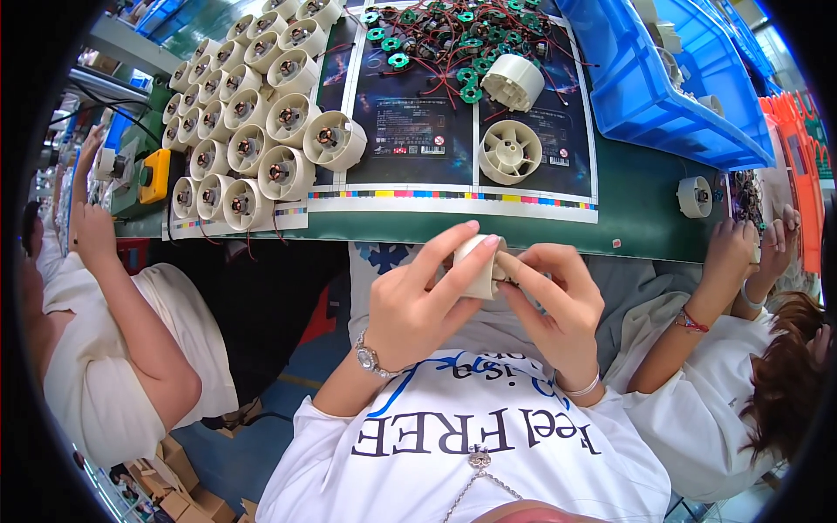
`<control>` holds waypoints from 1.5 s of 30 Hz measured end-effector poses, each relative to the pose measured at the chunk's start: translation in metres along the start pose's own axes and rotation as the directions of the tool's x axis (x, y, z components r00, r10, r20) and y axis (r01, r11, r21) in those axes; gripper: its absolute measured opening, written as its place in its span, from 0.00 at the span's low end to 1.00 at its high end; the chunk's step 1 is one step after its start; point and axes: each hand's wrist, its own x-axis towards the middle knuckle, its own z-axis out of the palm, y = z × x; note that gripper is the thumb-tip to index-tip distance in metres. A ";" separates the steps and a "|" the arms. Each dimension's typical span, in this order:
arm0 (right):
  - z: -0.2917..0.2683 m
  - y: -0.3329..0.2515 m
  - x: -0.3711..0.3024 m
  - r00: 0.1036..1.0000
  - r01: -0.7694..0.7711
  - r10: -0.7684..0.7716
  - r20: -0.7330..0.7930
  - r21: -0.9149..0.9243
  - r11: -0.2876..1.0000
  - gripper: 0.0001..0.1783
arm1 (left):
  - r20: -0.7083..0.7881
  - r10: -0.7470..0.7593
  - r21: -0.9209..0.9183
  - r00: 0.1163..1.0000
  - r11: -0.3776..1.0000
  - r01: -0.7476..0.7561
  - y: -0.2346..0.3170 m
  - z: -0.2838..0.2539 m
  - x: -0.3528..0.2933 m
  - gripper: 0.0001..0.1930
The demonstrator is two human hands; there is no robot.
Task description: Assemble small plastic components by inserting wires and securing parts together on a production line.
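My left hand (pixel 410 305), with a watch at its wrist, grips a cream cylindrical fan housing (pixel 473 281) in front of my chest, just off the table's near edge. The fingers of my right hand (pixel 562 301) reach into the housing's open end, thumb and index finger close together. A small dark bit shows at these fingertips, too small to name. Beyond my hands, two loose cream housings, one on its side (pixel 513 83) and one with its vanes facing up (pixel 510 152), rest on a dark printed sheet (pixel 405 174).
Rows of cream housings with copper-wound motors (pixel 283 173) stand at left. Green circuit boards with red wires (pixel 471 44) are heaped at the back. A blue bin (pixel 680 122) sits at right. Co-workers' arms (pixel 144 322) flank me; a yellow switch box (pixel 154 179) is far left.
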 end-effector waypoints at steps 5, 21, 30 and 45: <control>-0.003 0.007 -0.002 0.998 -0.002 -0.007 0.058 0.161 0.987 0.16 | 0.017 0.109 0.005 0.994 0.994 -0.109 -0.013 -0.006 -0.009 0.33; 0.000 0.022 -0.006 0.995 -0.085 0.040 0.092 0.555 0.827 0.17 | 0.145 -0.024 -0.281 0.989 0.958 0.064 0.002 -0.025 0.013 0.22; 0.004 0.033 -0.001 0.981 -0.194 0.092 0.171 0.884 0.426 0.18 | 0.045 0.081 -0.532 0.996 0.846 -0.044 0.011 -0.020 0.036 0.35; 0.046 0.052 -0.026 0.900 -0.320 0.202 0.387 0.900 -0.297 0.07 | -0.195 0.142 -0.338 0.971 0.919 -0.202 0.033 0.009 0.049 0.27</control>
